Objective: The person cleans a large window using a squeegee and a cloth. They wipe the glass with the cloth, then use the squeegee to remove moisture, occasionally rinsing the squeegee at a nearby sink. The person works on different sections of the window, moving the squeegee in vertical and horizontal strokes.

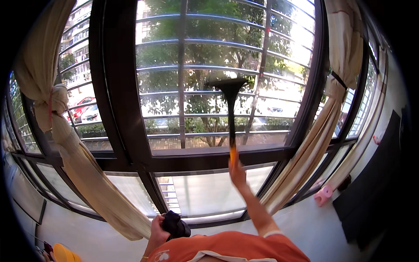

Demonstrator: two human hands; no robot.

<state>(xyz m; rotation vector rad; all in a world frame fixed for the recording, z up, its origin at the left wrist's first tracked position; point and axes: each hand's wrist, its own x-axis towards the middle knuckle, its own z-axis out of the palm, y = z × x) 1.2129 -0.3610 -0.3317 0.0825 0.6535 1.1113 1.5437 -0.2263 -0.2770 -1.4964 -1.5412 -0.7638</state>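
Note:
My right hand [237,171] is closed around the orange part of the handle of a black window squeegee [231,108]. The squeegee points upward, its wide head in front of the large window pane [209,59]; whether the blade touches the glass I cannot tell. Low in the picture, near my body, my left hand [159,228] holds a crumpled black cloth or similar soft black item [175,225]. Metal bars and trees show through the glass.
A knotted beige curtain [75,147] hangs left of the window, and another tied curtain [327,121] hangs right. A pink stool [323,196] stands on the floor at right. A yellow bucket-like container [65,252] is at lower left. Dark window frames [216,160] surround the panes.

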